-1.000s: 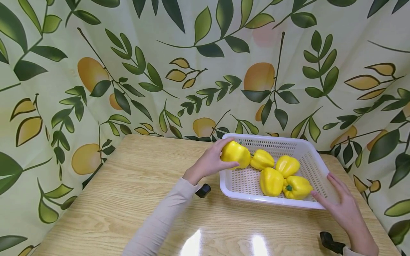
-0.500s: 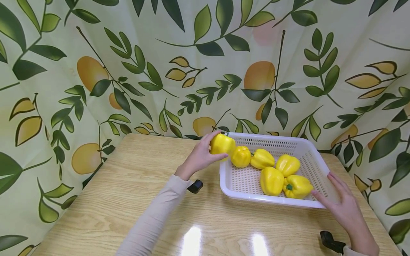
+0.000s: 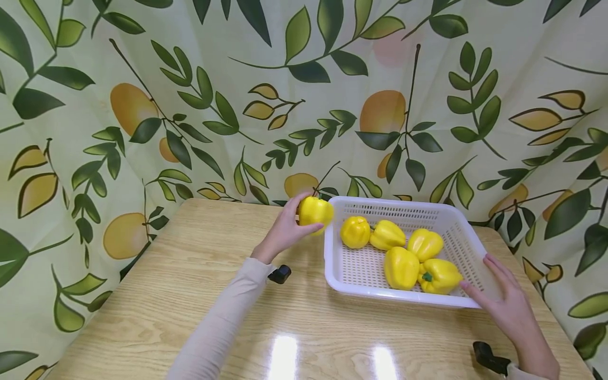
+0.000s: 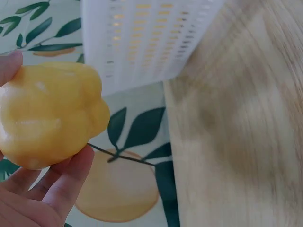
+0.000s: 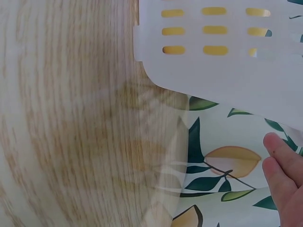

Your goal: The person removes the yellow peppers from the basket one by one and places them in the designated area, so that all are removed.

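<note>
Right now the left hand (image 3: 285, 232) holds a yellow bell pepper (image 3: 315, 212) in the air, fingers and thumb curled round it, just outside the left wall of the white perforated basket (image 3: 332, 274) and above the wooden table (image 3: 190, 295). The left wrist view shows the same pepper (image 4: 47, 113) cradled between fingertip and thumb, with the basket wall (image 4: 142, 38) beyond it. To carry this well, I judge the grip should stay round the pepper's broad body, since its glossy, lobed skin could slip from a light fingertip hold, and it should be set down gently on a flat side so that it does not roll on the smooth tabletop. The right hand (image 3: 510, 311) lies with fingers straight and relaxed against the basket's near right corner, holding nothing; a firm press there would keep the light basket from sliding. Inside the basket lie five yellow peppers: one (image 3: 354, 231) near the left wall, two (image 3: 387, 235) (image 3: 424, 244) along the back, and two (image 3: 401, 268) (image 3: 439, 276) toward the front, the last showing a green stem.
</note>
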The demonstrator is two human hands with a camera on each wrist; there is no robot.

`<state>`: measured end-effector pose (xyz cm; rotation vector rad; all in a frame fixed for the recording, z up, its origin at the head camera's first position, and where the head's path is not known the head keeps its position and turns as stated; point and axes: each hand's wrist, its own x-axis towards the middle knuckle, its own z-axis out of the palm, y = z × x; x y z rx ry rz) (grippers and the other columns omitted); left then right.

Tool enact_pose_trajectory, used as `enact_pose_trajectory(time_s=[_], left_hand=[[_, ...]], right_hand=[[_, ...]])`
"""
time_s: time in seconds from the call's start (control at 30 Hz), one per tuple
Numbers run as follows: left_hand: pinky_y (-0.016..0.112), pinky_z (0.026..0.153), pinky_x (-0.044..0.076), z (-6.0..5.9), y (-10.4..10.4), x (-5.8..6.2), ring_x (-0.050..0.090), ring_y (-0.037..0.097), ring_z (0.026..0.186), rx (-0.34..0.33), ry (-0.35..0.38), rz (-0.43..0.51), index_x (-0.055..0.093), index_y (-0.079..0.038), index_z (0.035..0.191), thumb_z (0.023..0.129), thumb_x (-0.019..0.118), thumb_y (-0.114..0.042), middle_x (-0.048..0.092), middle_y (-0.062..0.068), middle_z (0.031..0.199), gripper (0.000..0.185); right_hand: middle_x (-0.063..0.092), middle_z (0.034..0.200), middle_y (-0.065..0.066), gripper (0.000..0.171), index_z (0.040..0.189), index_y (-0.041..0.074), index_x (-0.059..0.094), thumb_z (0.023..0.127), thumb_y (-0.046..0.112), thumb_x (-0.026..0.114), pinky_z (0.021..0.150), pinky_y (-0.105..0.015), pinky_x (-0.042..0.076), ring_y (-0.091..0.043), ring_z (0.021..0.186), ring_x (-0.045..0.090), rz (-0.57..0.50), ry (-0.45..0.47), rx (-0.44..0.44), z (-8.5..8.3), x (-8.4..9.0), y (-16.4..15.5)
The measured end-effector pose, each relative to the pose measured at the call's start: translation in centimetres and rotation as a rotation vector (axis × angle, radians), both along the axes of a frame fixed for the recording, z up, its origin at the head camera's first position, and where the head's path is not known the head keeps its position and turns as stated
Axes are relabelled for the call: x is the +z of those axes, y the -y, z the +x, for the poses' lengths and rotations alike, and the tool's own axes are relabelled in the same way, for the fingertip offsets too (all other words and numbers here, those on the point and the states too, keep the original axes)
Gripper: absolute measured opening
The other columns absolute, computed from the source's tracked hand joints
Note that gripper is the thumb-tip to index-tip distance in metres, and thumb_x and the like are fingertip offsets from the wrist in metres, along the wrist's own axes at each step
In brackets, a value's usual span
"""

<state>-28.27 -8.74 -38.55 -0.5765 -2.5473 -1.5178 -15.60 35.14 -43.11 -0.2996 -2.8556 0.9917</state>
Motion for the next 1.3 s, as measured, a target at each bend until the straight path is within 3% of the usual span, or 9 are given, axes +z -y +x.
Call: enact_pose_trajectory(time_s=[0.3, 0.53, 0.7, 1.3], left_hand=[[0.048, 0.099, 0.051, -1.3, 0.6, -1.3, 0.052, 0.032, 0.119, 0.097, 0.04, -0.032, 0.042, -0.021, 0.146, 0.08, 0.083, -0.025, 0.042, 0.013, 0.146, 0.077], [0.052, 0.098, 0.049, -1.9, 1.1, -2.1, 0.053, 0.034, 0.116, 0.183, 0.081, -0.062, 0.044, -0.025, 0.144, 0.08, 0.083, -0.027, 0.046, 0.013, 0.139, 0.075], [0.053, 0.1, 0.047, -2.4, 1.5, -2.6, 0.052, 0.036, 0.118, 0.199, 0.087, -0.077, 0.046, -0.015, 0.144, 0.079, 0.084, -0.024, 0.045, 0.018, 0.143, 0.076], [0.052, 0.102, 0.044, -3.1, 2.6, -4.6, 0.049, 0.035, 0.12, 0.242, 0.16, -0.125, 0.042, -0.014, 0.145, 0.081, 0.082, -0.023, 0.044, 0.017, 0.143, 0.076]], right_hand=[[-0.005, 0.166, -0.02, 0.093, 0.16, 0.016, 0.006, 0.093, 0.051, 0.06, 0.091, -0.082, 0.026, -0.063, 0.142, 0.007, -0.022, 0.009, 0.007, 0.2, 0.2, 0.0], [-0.005, 0.166, -0.02, 0.093, 0.16, 0.016, 0.006, 0.093, 0.051, 0.06, 0.092, -0.083, 0.025, -0.062, 0.143, 0.005, -0.029, 0.004, 0.005, 0.1, 0.2, 0.0], [-0.005, 0.166, -0.021, 0.093, 0.16, 0.017, 0.005, 0.093, 0.05, 0.06, 0.092, -0.082, 0.026, -0.063, 0.142, 0.007, -0.029, 0.015, -0.002, 0.0, 0.3, 0.1], [-0.004, 0.165, -0.023, 0.093, 0.16, 0.016, 0.006, 0.093, 0.049, 0.061, 0.089, -0.082, 0.029, -0.065, 0.14, 0.012, -0.019, -0.005, 0.016, 0.1, 0.2, -0.1]])
